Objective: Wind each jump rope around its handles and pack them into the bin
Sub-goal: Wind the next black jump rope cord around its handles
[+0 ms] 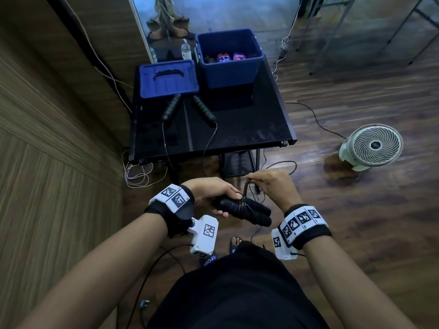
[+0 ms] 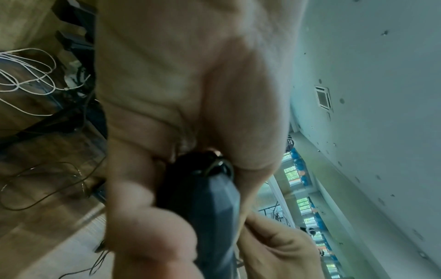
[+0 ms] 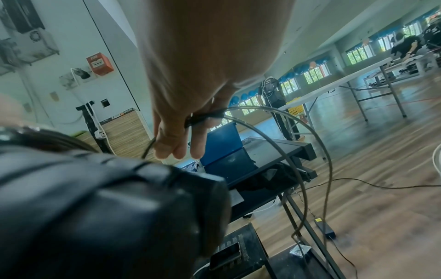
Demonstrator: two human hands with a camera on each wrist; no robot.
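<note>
- My left hand [image 1: 211,195] grips the black handles [image 1: 247,211], held together in front of my waist.
- My right hand [image 1: 273,184] pinches the rope [image 1: 245,188], looped just above the turns on the handles.
- On the counter [image 1: 237,129], a second rope's handles [image 1: 204,108] lie before the lid [image 1: 168,78]; the bin [image 1: 229,67] holds wound ropes.

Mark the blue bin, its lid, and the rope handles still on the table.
Blue bin [image 1: 231,74], head view, front wall.
Lid [image 1: 167,87], head view, flat top surface.
Rope handles [image 1: 170,108], head view, left handle's grip.
</note>
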